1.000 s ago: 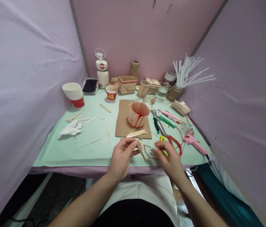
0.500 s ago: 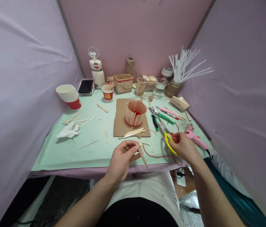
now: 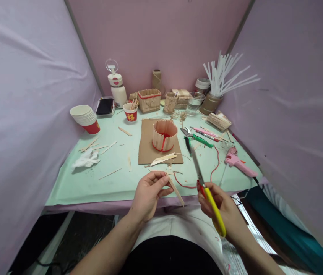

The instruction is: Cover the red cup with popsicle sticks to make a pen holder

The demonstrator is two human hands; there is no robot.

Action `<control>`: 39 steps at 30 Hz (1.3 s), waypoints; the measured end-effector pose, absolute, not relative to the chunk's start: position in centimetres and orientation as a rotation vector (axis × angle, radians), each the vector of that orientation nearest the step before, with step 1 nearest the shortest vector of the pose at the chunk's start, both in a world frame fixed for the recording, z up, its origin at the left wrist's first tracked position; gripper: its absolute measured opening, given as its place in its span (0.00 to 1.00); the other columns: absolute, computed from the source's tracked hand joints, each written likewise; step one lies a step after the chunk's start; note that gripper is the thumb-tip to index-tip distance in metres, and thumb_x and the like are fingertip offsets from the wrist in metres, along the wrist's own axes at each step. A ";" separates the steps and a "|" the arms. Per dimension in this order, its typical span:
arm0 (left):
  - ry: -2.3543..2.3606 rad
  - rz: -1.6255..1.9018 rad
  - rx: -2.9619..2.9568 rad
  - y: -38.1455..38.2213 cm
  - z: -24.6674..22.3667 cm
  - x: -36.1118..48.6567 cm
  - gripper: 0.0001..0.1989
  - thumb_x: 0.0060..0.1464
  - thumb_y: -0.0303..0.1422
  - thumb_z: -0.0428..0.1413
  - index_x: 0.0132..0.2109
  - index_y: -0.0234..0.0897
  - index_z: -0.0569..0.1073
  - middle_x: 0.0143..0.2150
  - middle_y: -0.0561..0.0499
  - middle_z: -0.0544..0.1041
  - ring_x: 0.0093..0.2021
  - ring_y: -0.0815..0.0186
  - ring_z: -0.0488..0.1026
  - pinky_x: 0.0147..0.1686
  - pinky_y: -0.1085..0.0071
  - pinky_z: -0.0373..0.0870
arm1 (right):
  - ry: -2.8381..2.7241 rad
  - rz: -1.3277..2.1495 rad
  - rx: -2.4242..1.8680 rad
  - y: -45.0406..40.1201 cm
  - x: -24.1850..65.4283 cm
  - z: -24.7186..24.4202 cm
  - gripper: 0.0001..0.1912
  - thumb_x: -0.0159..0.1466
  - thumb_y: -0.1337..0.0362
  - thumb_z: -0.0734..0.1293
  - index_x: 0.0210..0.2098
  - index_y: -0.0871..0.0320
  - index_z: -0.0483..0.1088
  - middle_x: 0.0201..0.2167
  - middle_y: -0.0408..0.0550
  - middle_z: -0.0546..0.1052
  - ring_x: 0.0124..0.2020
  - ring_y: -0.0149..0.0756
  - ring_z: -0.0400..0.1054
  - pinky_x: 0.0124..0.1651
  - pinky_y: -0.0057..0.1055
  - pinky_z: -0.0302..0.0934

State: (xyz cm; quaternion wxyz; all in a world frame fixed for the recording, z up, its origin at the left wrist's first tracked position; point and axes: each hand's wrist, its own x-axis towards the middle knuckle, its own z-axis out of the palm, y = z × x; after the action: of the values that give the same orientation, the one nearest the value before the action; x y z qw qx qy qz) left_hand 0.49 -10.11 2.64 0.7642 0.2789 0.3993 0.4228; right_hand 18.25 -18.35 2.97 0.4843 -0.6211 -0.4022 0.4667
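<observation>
Near the table's front edge my left hand pinches a thin wooden strip, which slants down to the right. My right hand holds scissors with yellow and red handles, their blades pointing up and away from me. Beyond my hands, a round cup of wooden sticks with a red base stands on a brown cardboard piece. Several cut wooden strips lie on the cardboard's front part. A red cord curves over the table between my hands.
Green-handled pliers, pens and a pink glue gun lie at the right. Stacked paper cups and crumpled tissue are at the left. A bottle, baskets and a water cup stand behind.
My right hand has lifted the scissors off the table and brought them toward me, turning the handles downward. My left hand keeps its pinch on the strip, almost unmoved.
</observation>
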 end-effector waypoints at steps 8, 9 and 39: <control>0.944 0.940 0.694 -10.2 2.3 0.0 0.13 0.39 0.36 0.67 0.30 0.33 0.74 0.28 0.53 0.74 0.29 0.72 0.72 0.30 0.75 0.75 | -1.264 1.157 -1.686 -19.1 15.6 2.0 0.17 0.51 0.61 0.71 0.38 0.54 0.64 0.27 0.39 0.65 0.29 0.33 0.60 0.34 0.30 0.59; 0.958 0.943 0.722 -10.3 2.2 0.0 0.13 0.40 0.36 0.67 0.30 0.33 0.74 0.28 0.53 0.74 0.29 0.72 0.72 0.30 0.74 0.75 | -1.245 1.181 -1.658 -19.1 15.4 1.9 0.15 0.52 0.60 0.70 0.37 0.54 0.64 0.27 0.39 0.65 0.29 0.33 0.60 0.34 0.30 0.58; 0.871 0.640 0.998 -11.3 1.0 -0.9 0.09 0.47 0.35 0.62 0.31 0.34 0.75 0.25 0.50 0.77 0.26 0.70 0.72 0.29 0.75 0.69 | -1.083 1.176 -1.288 -13.0 13.8 2.5 0.14 0.56 0.59 0.69 0.33 0.54 0.58 0.26 0.38 0.68 0.26 0.29 0.61 0.28 0.27 0.56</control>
State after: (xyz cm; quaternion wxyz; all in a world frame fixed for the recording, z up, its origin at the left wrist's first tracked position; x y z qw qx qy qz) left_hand -0.90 -11.29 0.99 0.7414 0.4552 0.3973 0.2919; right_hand 13.82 -13.03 2.53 0.5178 -0.5367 -0.4511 0.4902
